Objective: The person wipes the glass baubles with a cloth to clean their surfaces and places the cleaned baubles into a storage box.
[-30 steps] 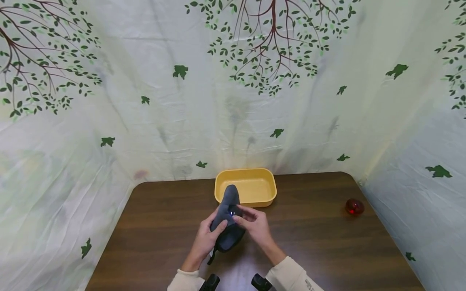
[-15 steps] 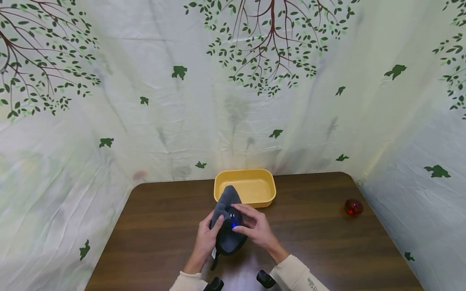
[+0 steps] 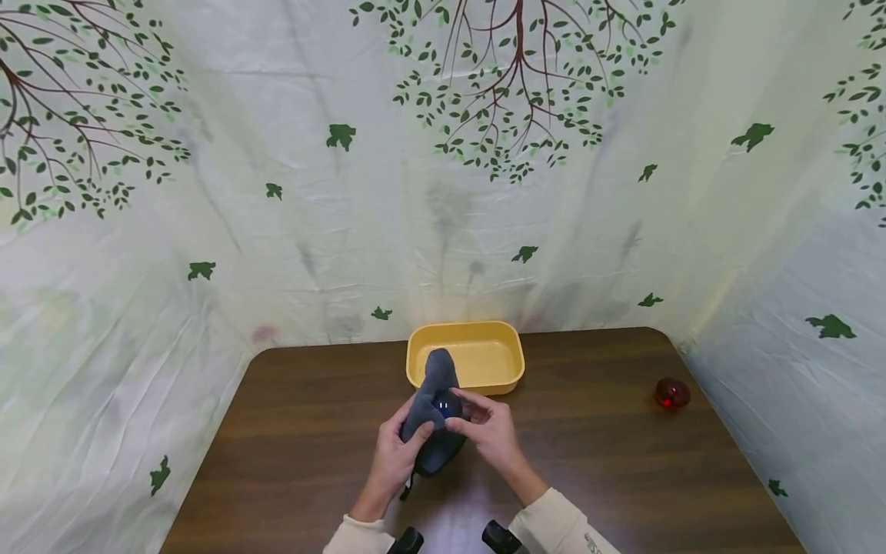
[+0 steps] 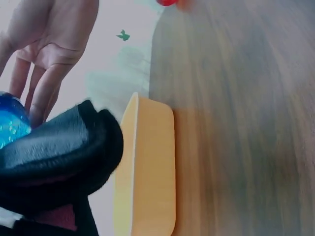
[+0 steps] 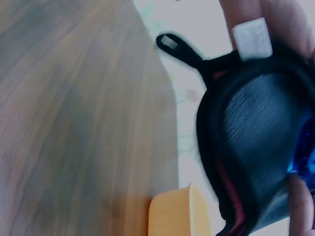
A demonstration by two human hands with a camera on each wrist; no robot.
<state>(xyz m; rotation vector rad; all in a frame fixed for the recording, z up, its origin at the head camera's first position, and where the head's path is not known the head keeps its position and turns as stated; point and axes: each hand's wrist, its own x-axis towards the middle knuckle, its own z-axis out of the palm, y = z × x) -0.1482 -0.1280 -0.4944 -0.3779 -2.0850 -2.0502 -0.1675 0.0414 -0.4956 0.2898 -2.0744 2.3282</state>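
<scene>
My left hand (image 3: 391, 462) grips a dark grey padded oven mitt (image 3: 436, 455), thumb on its near face. In the right wrist view the mitt (image 5: 256, 118) shows a hanging loop, a white tag and pink edging. A shiny blue glass-like ball (image 3: 446, 405) lies against the mitt's fold. With thumb and fingertips, my right hand (image 3: 497, 437) pinches this ball from the right. The left wrist view has part of the blue ball (image 4: 12, 120) beside the mitt's black rim. The ball's underside and most left fingers are hidden.
A yellow rectangular tub (image 3: 514, 377) stands at the table's back edge, just behind the mitt. To the right sits a red transparent ball (image 3: 672, 393) on the brown wooden table (image 3: 595, 462). Leaf-printed cloth (image 3: 429, 215) hangs around the back and sides.
The mitt tipped slightly toward me, then tilted back up, in the left hand. The right thumb and fingers shifted a little around the blue ball. Tub and red ball stayed put.
</scene>
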